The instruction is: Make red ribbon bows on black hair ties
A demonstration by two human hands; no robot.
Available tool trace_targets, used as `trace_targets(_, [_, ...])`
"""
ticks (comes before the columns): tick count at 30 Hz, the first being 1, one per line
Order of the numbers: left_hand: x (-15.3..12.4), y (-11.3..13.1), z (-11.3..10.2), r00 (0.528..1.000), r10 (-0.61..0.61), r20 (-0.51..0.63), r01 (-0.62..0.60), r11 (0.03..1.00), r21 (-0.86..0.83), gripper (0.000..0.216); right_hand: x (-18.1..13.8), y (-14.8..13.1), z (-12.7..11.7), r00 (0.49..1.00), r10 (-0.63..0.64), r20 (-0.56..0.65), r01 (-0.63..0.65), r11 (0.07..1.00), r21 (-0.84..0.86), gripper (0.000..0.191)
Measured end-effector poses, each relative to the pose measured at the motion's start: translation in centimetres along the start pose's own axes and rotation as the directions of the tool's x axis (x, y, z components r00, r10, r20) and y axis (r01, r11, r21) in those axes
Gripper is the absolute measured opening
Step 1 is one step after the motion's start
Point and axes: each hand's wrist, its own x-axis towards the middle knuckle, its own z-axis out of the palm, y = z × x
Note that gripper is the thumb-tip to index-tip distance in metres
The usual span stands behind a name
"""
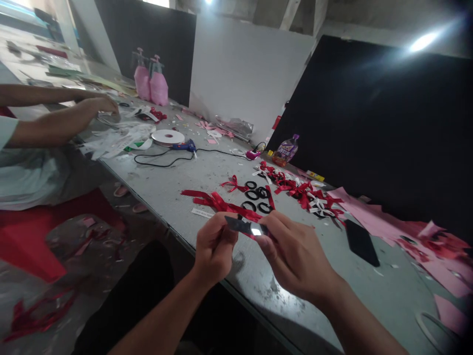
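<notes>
My right hand (295, 254) is closed, with thumb and fingers pinching a dark, flat, pointed blade-like strip (238, 225) that has a bright glint near my fingertips. The strip's tip reaches across to my left hand (216, 246), whose fingers are curled shut. What my left fingers grip is mostly hidden. Just beyond both hands lie red ribbon strips (221, 202) and a small printed white label (201, 213). Several black hair ties (250, 206) sit on the grey table (207, 170), near a red ribbon bow (232, 184).
Red and white bows (301, 192) are heaped beyond the hair ties. A black phone (361, 242) lies at right, near pink sheets (369, 217). Farther off are a blue glue gun (186, 146), a ribbon spool (168, 137) and a bottle (286, 150). A co-worker's arms (59, 118) reach in from the left.
</notes>
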Motion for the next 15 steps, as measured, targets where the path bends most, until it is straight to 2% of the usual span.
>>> trace_targets(5, [-0.09, -0.20, 0.14, 0.999, -0.039, 0.005, 0.039, 0.999, -0.037, 0.015, 0.15, -0.05, 0.00, 1.000, -0.007, 0.004, 0.007, 0.999, 0.036, 0.033])
trace_targets(9, [-0.03, 0.04, 0.02, 1.000, -0.015, 0.028, 0.017, 0.997, -0.074, 0.015, 0.29, -0.02, -0.01, 1.000, -0.020, 0.015, 0.019, 0.998, 0.067, 0.032])
trace_targets(15, [0.05, 0.42, -0.10, 0.997, -0.011, 0.074, 0.013, 0.999, -0.031, 0.014, 0.22, 0.06, -0.08, 0.999, -0.045, 0.019, 0.042, 0.991, 0.124, 0.032])
